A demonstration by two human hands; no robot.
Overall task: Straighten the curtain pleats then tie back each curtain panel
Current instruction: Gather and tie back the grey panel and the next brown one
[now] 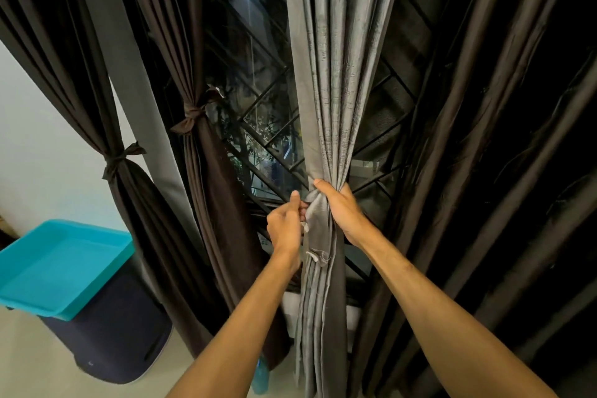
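Tying step, grey curtain panel: right hand clasps the gathered pleats; left hand pinches the tie strip. Next, probably: pull knot snug.

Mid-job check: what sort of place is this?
Probably a room at home: brown curtains tied back and a grey curtain over a barred window, plus a turquoise tray on a dark bin.

- Left hand: bare, unadorned.
- Right hand: bare, unadorned.
- Left forearm: bare from wrist to picture's lower edge.
- Right forearm: bare likewise, faint hair showing.
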